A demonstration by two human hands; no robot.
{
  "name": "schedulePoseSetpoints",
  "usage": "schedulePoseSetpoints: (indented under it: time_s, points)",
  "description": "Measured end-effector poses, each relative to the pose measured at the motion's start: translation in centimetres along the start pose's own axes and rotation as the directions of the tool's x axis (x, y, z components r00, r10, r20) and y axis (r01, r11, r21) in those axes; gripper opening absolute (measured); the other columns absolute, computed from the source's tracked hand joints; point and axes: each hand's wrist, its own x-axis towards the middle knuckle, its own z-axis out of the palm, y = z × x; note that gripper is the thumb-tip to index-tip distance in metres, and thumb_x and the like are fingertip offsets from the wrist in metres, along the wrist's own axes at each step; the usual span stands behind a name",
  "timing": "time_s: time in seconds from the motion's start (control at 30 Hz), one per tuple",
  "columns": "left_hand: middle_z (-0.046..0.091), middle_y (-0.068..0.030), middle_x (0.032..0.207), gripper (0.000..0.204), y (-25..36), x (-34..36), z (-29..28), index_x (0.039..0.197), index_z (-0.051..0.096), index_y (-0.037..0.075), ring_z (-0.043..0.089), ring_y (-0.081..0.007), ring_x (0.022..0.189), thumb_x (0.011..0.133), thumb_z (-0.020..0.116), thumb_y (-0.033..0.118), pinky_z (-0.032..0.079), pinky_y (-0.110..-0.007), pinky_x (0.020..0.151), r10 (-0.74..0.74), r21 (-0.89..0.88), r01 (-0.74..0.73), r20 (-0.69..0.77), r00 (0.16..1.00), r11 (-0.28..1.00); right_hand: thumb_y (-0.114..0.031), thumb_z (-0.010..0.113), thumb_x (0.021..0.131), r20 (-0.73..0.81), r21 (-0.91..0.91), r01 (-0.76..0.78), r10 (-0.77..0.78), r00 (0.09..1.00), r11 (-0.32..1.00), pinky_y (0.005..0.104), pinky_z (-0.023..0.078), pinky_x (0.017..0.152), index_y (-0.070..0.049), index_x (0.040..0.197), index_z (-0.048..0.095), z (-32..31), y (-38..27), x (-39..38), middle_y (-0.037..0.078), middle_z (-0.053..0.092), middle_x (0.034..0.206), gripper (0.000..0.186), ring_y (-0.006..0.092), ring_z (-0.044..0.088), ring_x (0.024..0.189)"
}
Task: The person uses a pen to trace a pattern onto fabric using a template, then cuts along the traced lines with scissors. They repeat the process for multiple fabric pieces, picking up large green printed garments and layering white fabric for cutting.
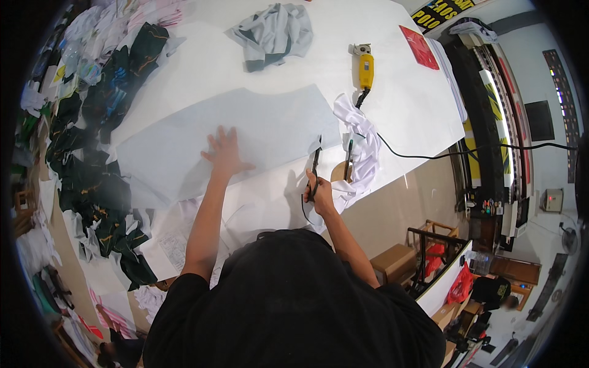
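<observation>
A large light grey fabric piece [276, 116] lies flat across the white table. My left hand [225, 153] presses on its middle with the fingers spread. My right hand [319, 193] grips a pair of black-handled scissors [316, 161], whose blades point away from me at the fabric's right part, near its near edge. A small flap of cloth stands up at the blade tips. Beside the scissors, on the right, is a crumpled white cloth [367, 144]. A slim dark tool with a green part [350, 152] and a brown rounded object [338, 171] lie against it.
A yellow handheld electric cutter [366, 70] with a black cord [423, 156] lies at the far right. Farther back are a crumpled grey garment [279, 35] and a red packet [419, 48]. Dark green fabric [92, 184] piles along the left. A cardboard box [393, 264] stands right of me.
</observation>
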Motion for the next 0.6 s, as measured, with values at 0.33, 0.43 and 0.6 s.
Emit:
schedulePoseSetpoints:
  time_s: [0.33, 0.43, 0.6]
  points:
    - [-0.004, -0.0159, 0.164, 0.136, -0.4, 0.3, 0.3, 0.158, 0.010, 0.021, -0.004, -0.0510, 0.147, 0.053, 0.090, 0.051, 0.013, -0.080, 0.103, -0.008, -0.020, 0.008, 0.018, 1.000, 1.000, -0.047, 0.072, 0.086, -0.045, 0.052, -0.004, 0.006, 0.999, 0.999, 0.0310, 0.045, 0.040, -0.010, 0.072, 0.049, 1.5, -0.9, 1.7, 0.003, 0.052, 0.055, 0.046, 0.0169, 0.054, 0.043]
    - [-0.007, -0.0149, 0.165, 0.140, -0.2, 0.4, 0.1, 0.159, 0.007, 0.021, -0.007, -0.0504, 0.147, 0.051, 0.091, 0.051, 0.011, -0.080, 0.104, -0.021, -0.022, 0.022, 0.049, 0.999, 1.000, -0.047, 0.072, 0.087, -0.046, 0.091, -0.002, 0.006, 0.999, 0.996, 0.0312, 0.045, 0.039, -0.006, 0.076, 0.047, 2.0, -0.7, 1.7, 0.005, 0.051, 0.057, 0.049, 0.0177, 0.054, 0.043]
    - [-0.007, -0.0146, 0.165, 0.140, -0.2, 0.4, -0.1, 0.159, 0.007, 0.021, -0.007, -0.0501, 0.147, 0.051, 0.091, 0.051, 0.011, -0.080, 0.104, -0.020, -0.026, 0.021, 0.055, 0.998, 0.999, -0.046, 0.072, 0.088, -0.075, 0.113, 0.028, -0.019, 0.997, 0.993, 0.0319, 0.045, 0.039, -0.006, 0.074, 0.047, 3.3, -0.3, 2.1, 0.005, 0.051, 0.057, 0.049, 0.0178, 0.054, 0.043]
